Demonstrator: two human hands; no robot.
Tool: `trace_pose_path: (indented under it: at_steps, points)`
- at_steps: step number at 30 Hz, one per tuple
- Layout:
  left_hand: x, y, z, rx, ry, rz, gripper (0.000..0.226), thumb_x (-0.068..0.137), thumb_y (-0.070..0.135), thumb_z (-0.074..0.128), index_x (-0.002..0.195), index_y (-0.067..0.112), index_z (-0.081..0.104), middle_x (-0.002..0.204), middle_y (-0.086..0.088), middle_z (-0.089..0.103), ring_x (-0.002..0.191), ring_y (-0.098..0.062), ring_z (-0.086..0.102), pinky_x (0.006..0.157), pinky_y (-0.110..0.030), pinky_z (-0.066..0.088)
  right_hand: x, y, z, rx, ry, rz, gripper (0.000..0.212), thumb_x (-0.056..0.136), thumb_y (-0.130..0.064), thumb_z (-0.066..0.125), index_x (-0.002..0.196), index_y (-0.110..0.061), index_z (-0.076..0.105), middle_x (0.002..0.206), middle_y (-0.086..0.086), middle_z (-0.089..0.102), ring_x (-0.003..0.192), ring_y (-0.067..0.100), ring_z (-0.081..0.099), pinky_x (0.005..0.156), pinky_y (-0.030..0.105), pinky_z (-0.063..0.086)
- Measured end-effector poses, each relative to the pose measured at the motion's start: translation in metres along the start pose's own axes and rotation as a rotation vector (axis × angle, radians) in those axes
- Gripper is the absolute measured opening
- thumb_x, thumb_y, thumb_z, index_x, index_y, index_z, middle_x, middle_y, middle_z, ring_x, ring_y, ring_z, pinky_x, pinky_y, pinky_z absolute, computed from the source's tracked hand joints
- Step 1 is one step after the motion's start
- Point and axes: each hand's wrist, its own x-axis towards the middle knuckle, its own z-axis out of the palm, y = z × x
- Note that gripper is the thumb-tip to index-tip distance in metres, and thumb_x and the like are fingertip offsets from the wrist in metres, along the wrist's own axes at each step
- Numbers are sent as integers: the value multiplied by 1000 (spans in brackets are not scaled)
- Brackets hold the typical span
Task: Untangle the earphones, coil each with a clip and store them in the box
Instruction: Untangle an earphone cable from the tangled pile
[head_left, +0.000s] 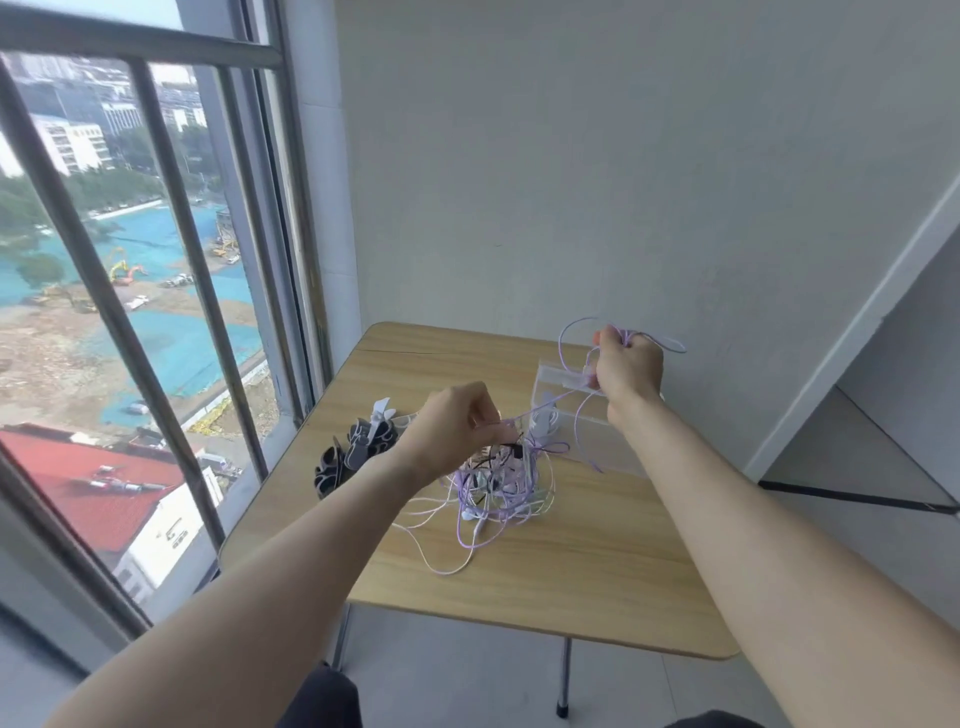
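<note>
A tangle of purple, white and black earphones lies in the middle of the wooden table. My left hand hovers just above the tangle and pinches some of its cords. My right hand is raised higher, over the clear box, and grips a bunch of purple cord that loops out above the fist. A purple strand runs from that fist down to the tangle. Black and white clips lie in a pile left of the tangle.
The clear box stands at the table's back right, near the grey wall. A window with metal bars runs along the left side. A white ledge with a dark strap is on the right. My knees show below the table's front edge.
</note>
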Motion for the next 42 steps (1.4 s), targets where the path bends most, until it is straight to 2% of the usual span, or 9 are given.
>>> trace_pose_path:
  at_steps: [8,12,16,19,23,28,33,37,42]
  points:
    - [-2,-28,-5,34,-16,-4,20,81,22,81,93,32,69,80,16,64,61,8,50,69,-27,42,0,-11,-7,-119,-214,-59,22,96,-13,51,79,-12,65,60,-1,50,42,14,47,44,22,43]
    - [-2,-24,-4,42,-102,-52,33,89,11,59,109,34,73,89,18,65,79,-11,63,75,-25,46,-1,-24,-8,12,-252,-81,23,102,-12,46,82,-8,58,70,5,49,41,12,60,42,22,48]
    - [-6,-7,-4,-19,-181,1,29,92,33,68,121,34,68,95,19,65,71,16,56,73,-15,40,-4,-36,-7,105,-277,-87,26,103,-9,46,78,-6,50,91,9,56,50,21,68,54,35,58]
    - [-7,1,3,43,-173,55,25,88,39,73,112,30,73,102,16,68,69,25,50,65,-1,33,-10,-44,-6,117,-315,-91,24,104,-11,47,83,-3,55,87,10,55,54,24,71,62,42,60]
    - [-2,7,11,56,-102,86,12,81,36,81,87,27,75,104,10,65,70,11,52,72,-22,42,-19,-54,-6,172,-342,-91,18,103,-7,48,91,2,59,77,8,51,52,25,70,58,45,62]
    - [-3,9,7,3,-93,80,23,77,30,83,68,32,61,100,5,63,61,-1,48,69,-28,45,-15,-56,-14,39,-269,-148,17,100,-9,51,87,-1,58,73,5,53,49,22,68,63,47,60]
    - [-11,10,7,-101,-62,21,18,78,21,75,71,25,59,66,10,60,52,-4,47,56,-23,38,-13,-54,-15,-7,-221,-138,24,96,-9,51,73,-9,58,77,8,57,45,19,66,57,39,55]
    - [-15,17,8,-85,-39,63,12,79,15,72,86,25,70,67,12,59,50,1,46,56,-17,39,-16,-55,-11,-82,-231,-152,22,94,-9,51,75,-10,62,63,7,54,37,15,53,44,26,47]
    - [-16,20,4,-280,-49,-19,9,83,8,68,83,17,66,56,12,55,50,-11,45,52,-20,43,-14,-46,-9,-446,-394,-303,28,86,-21,68,65,-11,53,69,4,65,62,8,57,66,29,44]
